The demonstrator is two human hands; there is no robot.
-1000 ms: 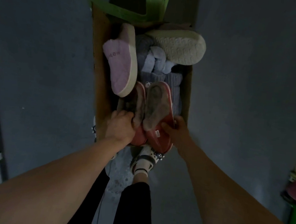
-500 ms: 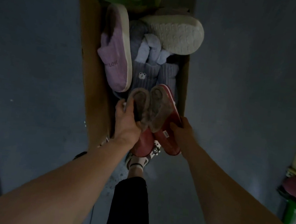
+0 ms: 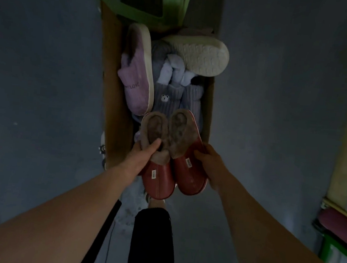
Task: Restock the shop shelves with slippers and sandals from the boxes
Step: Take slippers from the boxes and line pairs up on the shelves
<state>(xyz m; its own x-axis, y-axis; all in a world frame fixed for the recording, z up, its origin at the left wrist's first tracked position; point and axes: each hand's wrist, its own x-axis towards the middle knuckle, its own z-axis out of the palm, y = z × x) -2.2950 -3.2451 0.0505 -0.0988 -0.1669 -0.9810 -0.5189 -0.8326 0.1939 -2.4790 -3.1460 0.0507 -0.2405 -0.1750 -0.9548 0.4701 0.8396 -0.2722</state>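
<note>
Head view, one entry.

Left hand (image 3: 142,159): clasped on the left red slipper (image 3: 157,179), thumb laid across its brown fleecy lining, fingers out of sight beneath.

Right hand (image 3: 210,166): clasped on the right red slipper (image 3: 189,176), thumb on the edge of the upper, fingers hidden under the sole.

The pair: side by side and touching, toes toward the person, open heels over the near end of the cardboard box (image 3: 116,125); each upper bears a small white label, text unreadable.

Box contents: a lilac slipper (image 3: 137,81) on its side against the left wall, lettering on the toe; a grey ribbed pair (image 3: 170,98) in the middle, one with a small bear face; a cream sole (image 3: 199,56) turned upward at the far right; pale bundled fabric between them.

Green strap (image 3: 127,10): across the far end of the box.

Below the slippers: a leg in black trousers (image 3: 151,241); grey floor around.
</note>
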